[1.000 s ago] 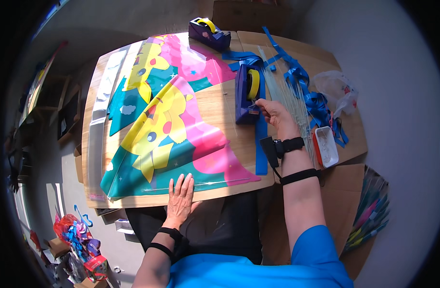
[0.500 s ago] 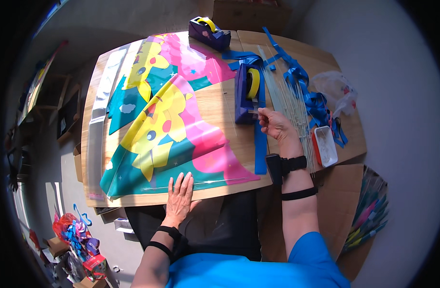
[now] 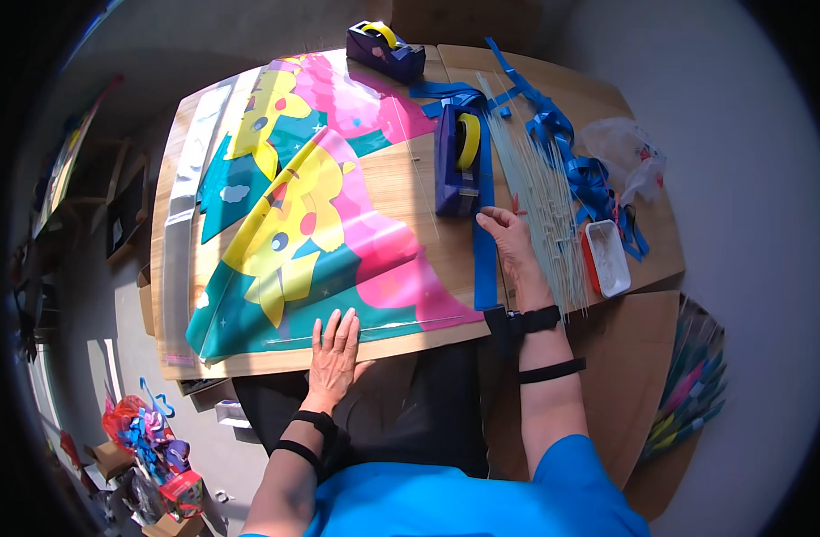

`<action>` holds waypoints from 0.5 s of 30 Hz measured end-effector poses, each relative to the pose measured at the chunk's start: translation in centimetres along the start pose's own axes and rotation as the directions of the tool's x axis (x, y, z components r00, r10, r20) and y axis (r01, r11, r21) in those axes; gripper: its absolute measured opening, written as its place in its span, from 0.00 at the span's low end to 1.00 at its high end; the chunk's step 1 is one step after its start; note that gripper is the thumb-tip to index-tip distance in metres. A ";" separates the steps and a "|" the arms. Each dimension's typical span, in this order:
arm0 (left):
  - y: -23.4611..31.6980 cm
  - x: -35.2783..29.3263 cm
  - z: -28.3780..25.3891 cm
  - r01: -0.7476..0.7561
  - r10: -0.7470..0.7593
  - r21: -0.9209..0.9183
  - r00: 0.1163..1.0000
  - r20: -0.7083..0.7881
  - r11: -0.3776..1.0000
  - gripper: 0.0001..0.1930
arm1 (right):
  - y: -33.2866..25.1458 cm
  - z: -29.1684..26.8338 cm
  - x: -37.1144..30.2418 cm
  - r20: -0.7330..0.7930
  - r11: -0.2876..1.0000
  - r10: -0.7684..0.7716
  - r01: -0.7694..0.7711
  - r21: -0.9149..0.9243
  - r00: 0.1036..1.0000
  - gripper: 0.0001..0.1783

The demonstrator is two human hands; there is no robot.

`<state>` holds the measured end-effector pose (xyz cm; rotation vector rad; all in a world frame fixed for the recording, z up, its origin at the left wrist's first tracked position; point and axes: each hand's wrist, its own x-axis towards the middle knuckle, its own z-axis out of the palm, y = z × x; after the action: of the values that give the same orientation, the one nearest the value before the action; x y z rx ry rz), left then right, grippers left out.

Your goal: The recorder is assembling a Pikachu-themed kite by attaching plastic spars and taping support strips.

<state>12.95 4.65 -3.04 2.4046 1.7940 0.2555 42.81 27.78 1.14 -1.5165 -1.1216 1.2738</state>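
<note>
A colourful plastic sheet in pink, yellow and teal lies spread on the wooden table. My left hand rests flat, fingers apart, on the sheet's near edge. My right hand sits just below a purple tape dispenser with a yellow roll, fingertips pinched as if on a small bit of tape; what it holds is too small to tell. A blue strip runs beside that hand. Thin pale rods lie fanned to its right.
A second purple tape dispenser stands at the table's far edge. Blue ribbons, a clear bag and a small red-rimmed white tray lie at the right. Colourful packets sit lower right; toys and boxes clutter the floor.
My right hand has drawn back from the dispenser toward me, coming down alongside the blue strip. My left hand has stayed flat on the sheet's edge.
</note>
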 end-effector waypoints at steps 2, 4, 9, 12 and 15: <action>-0.1 -0.1 0.1 0.007 -0.007 0.003 1.000 0.003 1.000 0.52 | -2.3 0.7 -0.3 0.019 0.996 0.091 -0.091 -0.016 0.996 0.20; -0.1 -0.1 0.2 0.002 -0.002 0.002 1.000 -0.001 1.000 0.53 | -3.5 1.2 0.1 -0.001 0.985 0.169 -0.169 -0.045 0.986 0.19; 0.2 0.1 0.1 -0.005 0.005 0.010 1.000 -0.005 1.000 0.54 | -1.1 1.0 2.1 -0.013 0.993 0.070 -0.071 -0.091 0.997 0.17; 0.0 -0.2 0.2 0.007 -0.006 0.024 1.000 -0.009 1.000 0.54 | -0.8 2.1 1.9 -0.078 0.927 0.156 -0.173 -0.334 0.985 0.15; -0.8 -0.3 0.0 0.011 -0.012 -0.014 0.999 -0.037 1.000 0.50 | 1.9 3.0 0.7 -0.239 0.933 0.044 -0.126 -0.337 0.970 0.13</action>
<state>12.13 4.63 -3.21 2.3943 1.8146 0.3119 40.09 28.11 -1.25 -1.9423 -1.1836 0.9553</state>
